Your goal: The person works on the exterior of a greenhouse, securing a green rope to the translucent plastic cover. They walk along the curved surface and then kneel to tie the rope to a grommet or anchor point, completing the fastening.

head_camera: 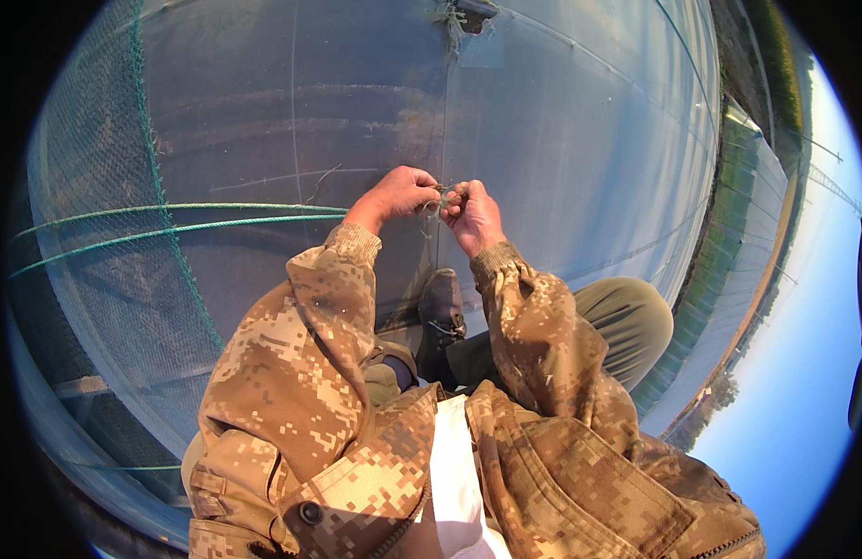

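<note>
My left hand pinches frayed strands of twine between thumb and fingertips. Close against it, my right hand has its fingers curled around the same tangle. Loose ends dangle below the fingertips, and the fingers hide most of the knotted part. Two green ropes, an upper one and a lower one, stretch from the left and pass out of sight at my left wrist. Beneath both hands lies plastic greenhouse film, with a thin line running up it just behind the twine.
Green-edged netting covers the film at left. A torn opening with frayed strands sits at the top. My dark laced shoe rests on the film below my hands. Another film-covered greenhouse stands at right, beyond the film's curved edge.
</note>
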`<action>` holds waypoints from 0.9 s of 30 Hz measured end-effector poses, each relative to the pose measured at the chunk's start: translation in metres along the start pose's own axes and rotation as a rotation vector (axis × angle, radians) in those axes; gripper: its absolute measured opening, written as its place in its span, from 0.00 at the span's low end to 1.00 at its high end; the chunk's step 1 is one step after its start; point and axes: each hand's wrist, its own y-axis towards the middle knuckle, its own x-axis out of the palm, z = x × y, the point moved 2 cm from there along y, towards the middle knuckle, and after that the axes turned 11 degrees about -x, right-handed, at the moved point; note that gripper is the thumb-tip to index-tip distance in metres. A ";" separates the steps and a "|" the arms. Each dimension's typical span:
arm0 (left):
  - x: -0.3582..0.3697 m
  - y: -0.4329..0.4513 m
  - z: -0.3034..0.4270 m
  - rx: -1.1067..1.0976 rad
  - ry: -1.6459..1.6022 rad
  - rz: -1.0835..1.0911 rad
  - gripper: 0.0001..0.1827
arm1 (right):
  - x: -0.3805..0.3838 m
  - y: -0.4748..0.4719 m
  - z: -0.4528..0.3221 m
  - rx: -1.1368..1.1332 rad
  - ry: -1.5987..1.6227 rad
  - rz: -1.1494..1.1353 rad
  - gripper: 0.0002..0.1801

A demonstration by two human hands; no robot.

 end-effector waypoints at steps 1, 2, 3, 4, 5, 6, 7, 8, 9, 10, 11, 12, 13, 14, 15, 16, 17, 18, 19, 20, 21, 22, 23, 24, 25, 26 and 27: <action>0.000 0.000 0.000 -0.003 -0.002 0.008 0.11 | 0.000 0.004 -0.001 0.013 0.015 -0.002 0.09; 0.000 0.000 0.000 -0.006 -0.004 0.015 0.11 | 0.000 0.007 -0.003 0.026 0.031 -0.003 0.10; 0.000 0.000 -0.001 -0.009 -0.009 0.025 0.11 | 0.000 0.009 -0.006 0.027 0.026 -0.039 0.10; 0.000 0.001 -0.001 -0.011 -0.002 0.017 0.11 | 0.000 0.012 -0.011 0.028 0.020 -0.075 0.11; -0.001 0.001 -0.002 -0.012 0.004 0.009 0.11 | -0.001 0.013 -0.015 0.029 0.015 -0.111 0.11; -0.001 0.001 -0.001 -0.014 0.013 -0.001 0.11 | -0.001 0.014 -0.017 0.029 0.012 -0.144 0.12; -0.001 0.001 -0.001 -0.017 0.007 -0.001 0.11 | -0.003 0.013 -0.018 -0.012 -0.079 -0.125 0.12; -0.001 0.001 0.000 -0.020 0.001 -0.001 0.10 | -0.005 0.011 -0.017 -0.054 -0.171 -0.106 0.11; -0.001 0.001 0.000 -0.025 -0.006 0.001 0.10 | -0.007 0.008 -0.017 -0.093 -0.261 -0.088 0.11; -0.002 0.004 -0.002 -0.027 0.005 -0.010 0.09 | -0.010 0.008 -0.011 -0.114 -0.422 -0.080 0.10; -0.004 0.006 -0.002 -0.030 0.015 -0.020 0.09 | -0.013 0.009 -0.003 -0.122 -0.447 -0.072 0.10; -0.005 0.008 -0.002 -0.032 0.027 -0.031 0.09 | -0.012 0.007 0.001 -0.148 -0.497 -0.066 0.09; -0.005 0.008 -0.001 -0.038 0.003 -0.045 0.10 | -0.011 0.004 0.004 -0.175 -0.548 -0.059 0.09; -0.004 0.009 -0.001 -0.044 -0.022 -0.060 0.10 | -0.011 0.001 0.006 -0.234 -0.590 0.025 0.09; -0.003 0.010 0.000 -0.049 -0.046 -0.076 0.10 | -0.011 -0.002 0.007 -0.294 -0.633 0.113 0.09; -0.003 0.009 -0.001 -0.056 -0.057 -0.085 0.10 | -0.011 -0.005 0.008 -0.353 -0.674 0.201 0.08; -0.003 0.008 -0.002 -0.063 -0.069 -0.093 0.11 | -0.009 -0.007 0.008 -0.452 -0.791 0.185 0.08; -0.002 0.008 -0.001 -0.068 -0.081 -0.104 0.11 | -0.010 -0.009 0.007 -0.552 -0.910 0.169 0.08; -0.001 0.008 0.001 -0.065 -0.073 -0.111 0.11 | -0.009 -0.010 0.007 -0.653 -1.030 0.153 0.08; 0.001 0.008 0.003 -0.063 -0.065 -0.118 0.11 | -0.011 -0.008 0.010 -0.655 -0.961 0.110 0.08; 0.000 0.007 0.004 -0.064 -0.057 -0.120 0.11 | -0.007 -0.008 0.009 -0.703 -1.010 0.086 0.08; 0.000 0.006 0.005 -0.058 -0.047 -0.109 0.11 | -0.004 -0.009 0.007 -0.750 -1.060 0.063 0.08; 0.000 0.006 0.007 -0.051 -0.037 -0.099 0.12 | -0.001 -0.009 0.005 -0.797 -1.110 0.041 0.07; -0.002 0.006 0.006 -0.046 -0.027 -0.084 0.12 | -0.001 -0.007 0.006 -0.809 -1.102 0.030 0.07; -0.002 0.005 0.004 -0.029 -0.036 -0.083 0.12 | 0.000 -0.004 0.007 -0.821 -1.095 0.020 0.07; -0.002 0.005 0.003 -0.013 -0.046 -0.082 0.12 | 0.000 -0.003 0.007 -0.834 -1.087 0.010 0.07; -0.001 0.005 0.004 0.005 -0.056 -0.084 0.12 | 0.000 -0.003 0.007 -0.816 -1.098 0.012 0.07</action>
